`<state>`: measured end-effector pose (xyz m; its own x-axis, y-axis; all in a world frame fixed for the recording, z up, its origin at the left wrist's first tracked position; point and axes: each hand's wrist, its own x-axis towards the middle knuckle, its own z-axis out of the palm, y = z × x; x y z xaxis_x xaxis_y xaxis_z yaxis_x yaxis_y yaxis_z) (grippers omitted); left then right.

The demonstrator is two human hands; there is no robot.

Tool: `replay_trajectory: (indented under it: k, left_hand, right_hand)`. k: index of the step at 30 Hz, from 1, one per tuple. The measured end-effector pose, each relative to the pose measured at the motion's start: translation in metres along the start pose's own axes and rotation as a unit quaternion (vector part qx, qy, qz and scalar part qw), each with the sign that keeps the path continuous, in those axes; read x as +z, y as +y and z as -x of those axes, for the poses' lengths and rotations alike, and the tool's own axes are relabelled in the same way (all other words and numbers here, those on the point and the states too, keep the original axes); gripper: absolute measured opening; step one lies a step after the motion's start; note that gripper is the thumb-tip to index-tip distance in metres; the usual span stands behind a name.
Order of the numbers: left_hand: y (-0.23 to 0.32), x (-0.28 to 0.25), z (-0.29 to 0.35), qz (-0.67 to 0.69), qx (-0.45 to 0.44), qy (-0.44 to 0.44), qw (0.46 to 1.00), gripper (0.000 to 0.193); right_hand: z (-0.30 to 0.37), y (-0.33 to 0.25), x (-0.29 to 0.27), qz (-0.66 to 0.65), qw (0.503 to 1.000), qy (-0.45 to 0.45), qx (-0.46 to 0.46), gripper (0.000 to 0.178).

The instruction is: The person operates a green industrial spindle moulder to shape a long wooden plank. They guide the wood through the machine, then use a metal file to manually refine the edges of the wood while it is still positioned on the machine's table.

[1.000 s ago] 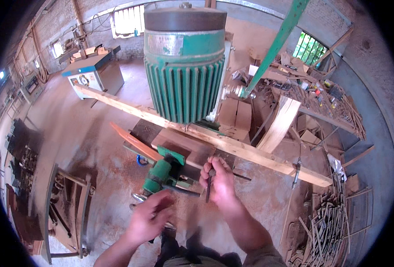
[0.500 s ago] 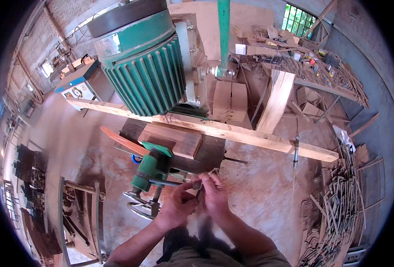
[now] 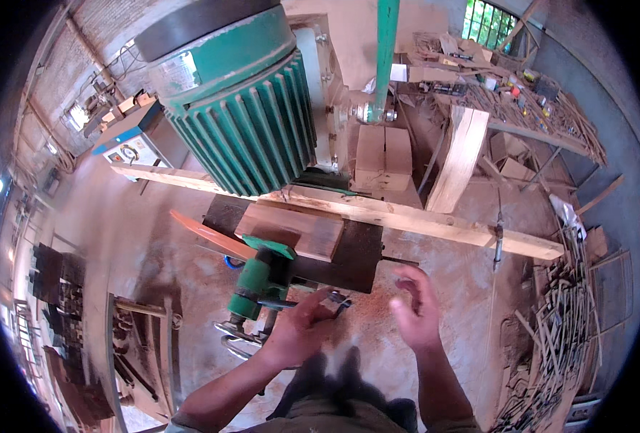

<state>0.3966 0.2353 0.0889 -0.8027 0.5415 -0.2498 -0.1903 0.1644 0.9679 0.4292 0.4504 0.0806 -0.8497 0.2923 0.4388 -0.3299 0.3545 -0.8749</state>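
My left hand (image 3: 302,333) is closed around a small dark metal piece (image 3: 342,303), whose exact kind I cannot make out. To its right, my right hand (image 3: 417,309) is held up with its fingers apart and somewhat curled, nothing visible in it. Left of my left hand stands a green clamp (image 3: 247,287) with a dark lever (image 3: 273,303) and a bright metal handwheel (image 3: 234,340). The clamp's green plate meets a reddish-brown wood block (image 3: 291,229) lying on a dark machine table (image 3: 359,252).
A large green ribbed motor (image 3: 240,123) looms over the table. A long pale beam (image 3: 385,211) crosses behind the block, and an orange board (image 3: 211,234) sticks out leftward. Wood scraps (image 3: 551,346) are heaped at the right; a rack (image 3: 110,346) stands at the left.
My hands, together before at the small metal piece, are now apart. The right one has moved right and opened; the left keeps the piece. The view has shifted slightly.
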Motion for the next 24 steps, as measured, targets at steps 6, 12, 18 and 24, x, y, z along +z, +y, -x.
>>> replay_trajectory:
  k: [6,12,18,24]
  left_hand:
    - [0.028,-0.011,-0.014,0.007,-0.047,-0.014,0.999,0.068]
    - [0.015,-0.038,-0.02,-0.153,0.015,0.012,0.988,0.068]
    - [0.029,-0.05,-0.036,-0.284,0.074,0.057,0.954,0.055]
    - [0.006,-0.152,-0.096,-0.144,0.14,0.161,0.966,0.03]
  right_hand:
    - [0.008,0.014,0.072,-0.142,0.958,-0.152,0.196,0.03]
    - [-0.003,0.005,0.088,-0.234,0.887,-0.145,0.371,0.026]
    - [-0.016,0.024,0.118,-0.383,0.846,-0.093,0.36,0.021]
    - [-0.059,0.032,0.13,-0.506,0.767,-0.035,0.392,0.018]
